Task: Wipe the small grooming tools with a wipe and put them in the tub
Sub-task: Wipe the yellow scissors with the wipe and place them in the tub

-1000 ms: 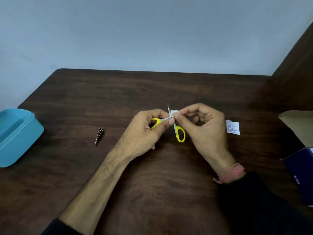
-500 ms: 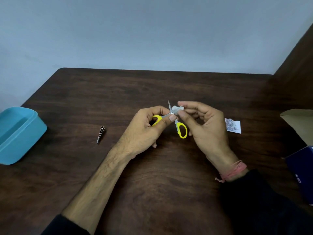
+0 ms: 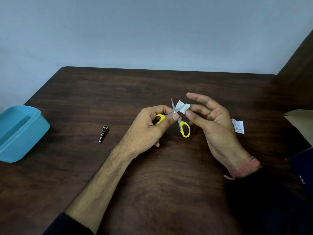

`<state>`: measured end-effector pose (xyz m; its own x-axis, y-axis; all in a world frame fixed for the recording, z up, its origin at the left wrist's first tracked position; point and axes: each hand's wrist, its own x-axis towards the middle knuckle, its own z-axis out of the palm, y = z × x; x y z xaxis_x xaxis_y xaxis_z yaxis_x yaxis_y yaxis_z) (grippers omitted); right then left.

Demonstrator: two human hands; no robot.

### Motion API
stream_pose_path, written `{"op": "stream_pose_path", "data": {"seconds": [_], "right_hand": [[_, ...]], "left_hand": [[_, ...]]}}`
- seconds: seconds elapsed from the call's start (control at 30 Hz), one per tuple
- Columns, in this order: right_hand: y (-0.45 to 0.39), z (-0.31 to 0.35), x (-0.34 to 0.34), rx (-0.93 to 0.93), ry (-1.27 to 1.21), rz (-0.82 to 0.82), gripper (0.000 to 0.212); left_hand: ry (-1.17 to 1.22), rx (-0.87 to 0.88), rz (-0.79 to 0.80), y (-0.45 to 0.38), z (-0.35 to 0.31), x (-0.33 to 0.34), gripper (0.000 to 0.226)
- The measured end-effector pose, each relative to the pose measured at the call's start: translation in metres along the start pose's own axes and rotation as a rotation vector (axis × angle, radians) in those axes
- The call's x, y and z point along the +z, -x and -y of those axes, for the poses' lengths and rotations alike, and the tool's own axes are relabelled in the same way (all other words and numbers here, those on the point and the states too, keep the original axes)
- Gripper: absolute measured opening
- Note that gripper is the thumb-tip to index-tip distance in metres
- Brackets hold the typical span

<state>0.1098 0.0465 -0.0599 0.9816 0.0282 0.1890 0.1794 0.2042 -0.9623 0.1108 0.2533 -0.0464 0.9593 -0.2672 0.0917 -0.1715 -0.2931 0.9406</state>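
1. Scissors (image 3: 176, 116), small, yellow-handled, held above the dark surface (image 3: 152, 184) near its middle, blades spread apart.
2. Left hand (image 3: 149, 129): fingers curled around one yellow loop, thumb pressed near the pivot. Other loop hanging free below.
3. Right hand (image 3: 211, 122): thumb and a fingertip pinching a small white wipe (image 3: 182, 106) against one blade, remaining fingers spread loosely.
4. Handling, judged: scissors light and rigid, steel smooth and likely slick under a damp wipe; points sharp, so best held by the loops or pivot, never the edges. Wipe soft, limp, easily snagged or cut on the open blades; safer drawn from pivot toward tip.
5. Nail clipper (image 3: 103, 133) lying on the surface left of the hands, untouched; likewise light, stiff, easy to pinch by its sides.
6. Blue tub (image 3: 33, 138) at the far left edge, open, well apart from both tools.
7. Torn white sachet (image 3: 238, 126) lying just right of the right hand.
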Motion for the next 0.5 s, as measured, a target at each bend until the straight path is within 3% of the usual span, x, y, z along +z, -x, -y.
{"op": "stream_pose_path", "data": {"seconds": [0.13, 0.5], "right_hand": [[0.0005, 0.0009, 0.0026, -0.007, -0.015, -0.017, 0.053], [-0.0005, -0.0015, 0.0033, 0.013, 0.023, 0.015, 0.029]], "left_hand": [[-0.002, 0.017, 0.032, 0.0009, 0.0004, -0.0010, 0.017], [-0.043, 0.085, 0.011, 0.0004, 0.0048, 0.0006, 0.012]]}}
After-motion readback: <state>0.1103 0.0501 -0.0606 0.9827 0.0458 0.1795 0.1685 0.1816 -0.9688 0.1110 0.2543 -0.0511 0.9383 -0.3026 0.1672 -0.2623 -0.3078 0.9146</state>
